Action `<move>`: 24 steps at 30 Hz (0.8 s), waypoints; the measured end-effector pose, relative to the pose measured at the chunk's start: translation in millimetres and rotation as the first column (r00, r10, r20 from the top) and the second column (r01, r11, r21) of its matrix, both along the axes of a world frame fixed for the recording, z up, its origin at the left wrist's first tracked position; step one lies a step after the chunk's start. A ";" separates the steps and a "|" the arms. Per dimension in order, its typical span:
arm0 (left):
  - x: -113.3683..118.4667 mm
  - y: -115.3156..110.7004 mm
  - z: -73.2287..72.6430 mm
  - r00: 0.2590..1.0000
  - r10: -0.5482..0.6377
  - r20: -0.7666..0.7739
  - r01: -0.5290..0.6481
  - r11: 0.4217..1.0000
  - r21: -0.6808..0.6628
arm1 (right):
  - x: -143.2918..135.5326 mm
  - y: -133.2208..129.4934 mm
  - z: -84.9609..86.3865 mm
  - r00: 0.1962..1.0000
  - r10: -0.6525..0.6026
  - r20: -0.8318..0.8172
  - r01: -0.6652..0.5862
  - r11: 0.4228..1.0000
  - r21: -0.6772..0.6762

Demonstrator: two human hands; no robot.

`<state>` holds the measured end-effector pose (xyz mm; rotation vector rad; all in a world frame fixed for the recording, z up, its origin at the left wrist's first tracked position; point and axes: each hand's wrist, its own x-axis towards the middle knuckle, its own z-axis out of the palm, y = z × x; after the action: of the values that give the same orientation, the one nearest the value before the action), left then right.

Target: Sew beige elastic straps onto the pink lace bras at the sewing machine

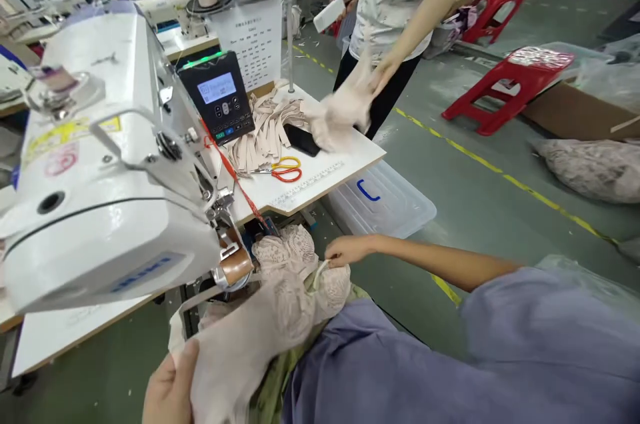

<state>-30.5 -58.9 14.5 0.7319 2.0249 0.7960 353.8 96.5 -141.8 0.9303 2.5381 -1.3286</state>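
Beige lace bras lie bunched across my lap, beside the head of a white sewing machine. My left hand is closed on the smooth beige wing of a bra at the lower left, thumb on top. Farther up, my right hand pinches a thin pale strap at the edge of a lace cup; its fingertips are partly hidden. A narrow beige band runs from the machine's needle end down toward my left hand. Some of the bra fabric is blurred.
Scissors, a black phone and beige strips lie on the white table. A co-worker stands behind it, holding blurred beige fabric and a white device. A lidded plastic box and red stool are on the right.
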 end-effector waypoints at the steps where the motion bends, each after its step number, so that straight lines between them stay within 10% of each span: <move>1: -4.7 10.2 -5.3 0.998 0.052 0.019 -0.051 0.998 -0.033 | 3.5 -3.2 9.6 0.999 -0.022 -0.034 0.021 1.000 -0.023; 8: -31.6 73.2 -58.0 0.985 -0.055 -0.163 0.048 0.998 -0.043 | 1.7 -29.2 55.1 0.952 -0.291 -0.093 0.296 0.954 0.049; 13: 9.7 83.9 -66.6 0.704 -0.290 -0.648 0.363 0.931 -0.023 | -24.3 -42.0 72.4 0.908 -0.390 -0.152 0.399 0.917 0.029; 17: 85.8 67.3 -71.3 0.701 -0.678 -0.221 0.711 0.641 0.288 | -58.8 -47.8 85.3 0.809 -0.442 -0.388 0.380 0.896 -0.228; 20: 113.7 57.3 -76.2 0.621 -0.769 0.152 0.725 0.638 0.262 | -72.1 -24.7 90.1 0.815 -0.337 -0.472 0.248 0.938 -0.242; 24: 107.7 49.1 -77.2 0.589 -0.716 0.375 0.693 0.686 0.222 | -80.3 68.4 96.3 0.776 -0.528 -0.346 0.596 0.793 0.126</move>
<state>77.2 -9.8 -62.6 1.1700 1.1364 0.4635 273.4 164.9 -45.5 1.7920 2.7967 -1.4102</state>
